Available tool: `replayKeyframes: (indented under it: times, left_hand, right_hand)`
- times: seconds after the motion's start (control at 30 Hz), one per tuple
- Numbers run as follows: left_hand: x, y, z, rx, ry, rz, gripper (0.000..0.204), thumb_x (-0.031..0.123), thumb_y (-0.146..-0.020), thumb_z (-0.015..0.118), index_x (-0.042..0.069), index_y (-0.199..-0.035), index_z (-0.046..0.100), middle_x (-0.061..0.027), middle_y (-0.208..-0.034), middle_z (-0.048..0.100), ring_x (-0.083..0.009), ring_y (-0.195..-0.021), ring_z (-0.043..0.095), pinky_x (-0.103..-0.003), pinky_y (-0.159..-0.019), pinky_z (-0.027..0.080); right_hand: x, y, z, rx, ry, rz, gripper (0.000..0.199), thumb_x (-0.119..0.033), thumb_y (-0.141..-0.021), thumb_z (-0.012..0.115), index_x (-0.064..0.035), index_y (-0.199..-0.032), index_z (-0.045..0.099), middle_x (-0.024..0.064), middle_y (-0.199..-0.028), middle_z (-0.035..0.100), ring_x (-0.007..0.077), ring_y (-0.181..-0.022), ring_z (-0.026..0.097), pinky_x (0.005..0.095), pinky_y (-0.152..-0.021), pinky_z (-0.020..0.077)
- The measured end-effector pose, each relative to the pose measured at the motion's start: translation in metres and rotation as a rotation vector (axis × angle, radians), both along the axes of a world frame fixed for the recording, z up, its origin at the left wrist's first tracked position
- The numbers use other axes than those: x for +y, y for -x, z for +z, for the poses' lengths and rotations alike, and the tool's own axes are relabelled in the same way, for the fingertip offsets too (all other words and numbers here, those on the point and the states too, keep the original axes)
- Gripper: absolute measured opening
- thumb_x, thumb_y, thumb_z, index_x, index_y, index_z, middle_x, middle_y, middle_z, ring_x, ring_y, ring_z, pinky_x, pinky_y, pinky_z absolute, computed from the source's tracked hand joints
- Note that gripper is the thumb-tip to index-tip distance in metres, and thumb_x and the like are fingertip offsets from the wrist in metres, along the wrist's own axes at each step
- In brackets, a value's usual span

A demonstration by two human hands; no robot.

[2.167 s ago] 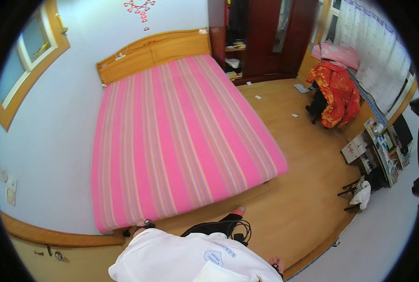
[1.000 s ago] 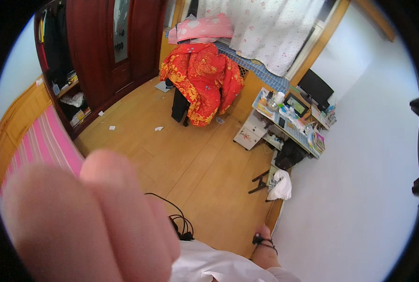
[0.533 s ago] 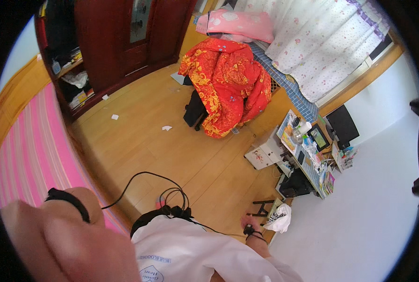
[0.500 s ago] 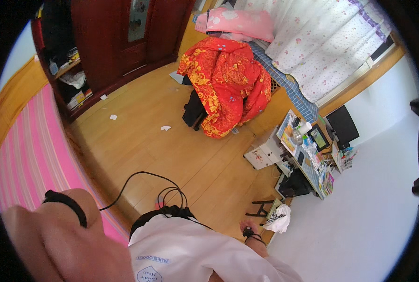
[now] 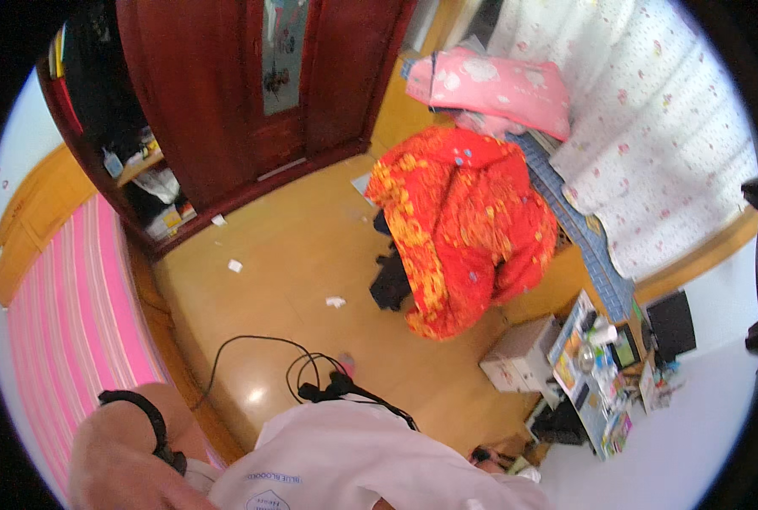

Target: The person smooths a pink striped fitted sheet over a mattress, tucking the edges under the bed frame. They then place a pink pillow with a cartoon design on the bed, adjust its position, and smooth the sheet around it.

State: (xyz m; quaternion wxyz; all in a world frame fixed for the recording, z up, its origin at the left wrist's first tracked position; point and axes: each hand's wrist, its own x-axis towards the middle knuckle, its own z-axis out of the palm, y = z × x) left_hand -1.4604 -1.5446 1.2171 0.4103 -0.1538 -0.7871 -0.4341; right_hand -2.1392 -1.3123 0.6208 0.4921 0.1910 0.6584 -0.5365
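Note:
I am standing and looking down over my white shirt [image 5: 353,459] at a wooden floor [image 5: 294,272]. My left hand [image 5: 111,472] is raised close to the camera at the lower left, with a black band [image 5: 145,412] on the wrist. Its fingers are cut off by the picture's edge, so I cannot tell whether they hold anything. My right hand is not visible. A black cable [image 5: 311,378] loops from my chest down in front of the floor.
A bed with a pink striped cover [image 5: 65,331] lies on the left. A dark red wardrobe [image 5: 226,93] stands ahead, one side open. A red and orange quilt [image 5: 464,229] is draped over furniture. A cluttered desk [image 5: 600,365] stands at the right, and paper scraps [image 5: 335,301] lie on the floor.
The view has swung from the bed toward the wardrobe and the quilt. My left hand, which covered the lower left close to the lens, has dropped back to the picture's edge.

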Motion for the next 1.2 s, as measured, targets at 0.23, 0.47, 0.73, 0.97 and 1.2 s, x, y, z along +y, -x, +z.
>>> replayKeyframes:
  times: [0.23, 0.47, 0.73, 0.97, 1.2]
  left_hand:
    - [-0.112, -0.057, -0.029, -0.432, 0.064, 0.423, 0.026, 0.022, -0.093, 0.071, 0.001, -0.107, 0.074, -0.0052, -0.09, 0.07, -0.0144, -0.075, 0.063, -0.031, -0.068, 0.048]
    - [-0.184, -0.145, -0.123, -0.265, -0.607, 1.311, 0.048, 0.046, -0.089, 0.075, 0.0, -0.104, 0.073, -0.0048, -0.074, 0.064, -0.0151, -0.07, 0.06, -0.027, -0.064, 0.046]
    - [-0.443, -0.236, -0.18, 0.216, -0.914, 1.362, 0.035, 0.024, -0.1, 0.065, -0.002, -0.122, 0.062, 0.0032, -0.087, 0.053, -0.0064, -0.078, 0.044, -0.022, -0.073, 0.035]
    - [-0.638, -0.198, -0.165, -0.013, -0.943, 0.957, 0.035, 0.027, -0.097, 0.07, 0.001, -0.121, 0.066, 0.0043, -0.082, 0.056, -0.0072, -0.075, 0.047, -0.024, -0.071, 0.038]
    - [-0.719, -0.169, -0.195, 0.054, -1.022, 1.134, 0.042, 0.032, -0.095, 0.071, -0.001, -0.12, 0.065, 0.0035, -0.083, 0.055, -0.0078, -0.075, 0.049, -0.023, -0.066, 0.036]
  right_hand:
    - [-0.558, -0.037, 0.131, 0.522, 0.576, 0.298, 0.027, -0.034, -0.099, 0.061, -0.0073, -0.1, 0.064, 0.0045, -0.091, 0.066, 0.0187, -0.078, 0.063, 0.0297, -0.068, 0.051]
    - [-0.785, -0.339, 0.44, 0.78, 1.478, 0.55, 0.03, -0.022, -0.104, 0.056, 0.0012, -0.123, 0.063, 0.0027, -0.097, 0.065, 0.0126, -0.082, 0.061, 0.0275, -0.074, 0.0487]
    - [-0.759, -0.506, 0.581, 0.583, 2.29, 0.789, 0.04, -0.04, -0.095, 0.069, -0.0235, -0.131, 0.061, 0.0021, -0.078, 0.061, 0.0151, -0.056, 0.048, 0.0315, -0.059, 0.037]
    - [-0.862, -0.505, 0.575, 0.528, 2.528, 0.904, 0.024, -0.037, -0.097, 0.068, -0.0258, -0.118, 0.069, 0.0017, -0.069, 0.057, 0.0135, -0.051, 0.044, 0.0297, -0.055, 0.0323]
    - [-1.008, -0.414, 0.577, 0.329, 2.519, 1.197, 0.035, -0.051, -0.099, 0.057, -0.0199, -0.112, 0.067, 0.0012, -0.07, 0.054, 0.0183, -0.052, 0.044, 0.0322, -0.056, 0.0343]
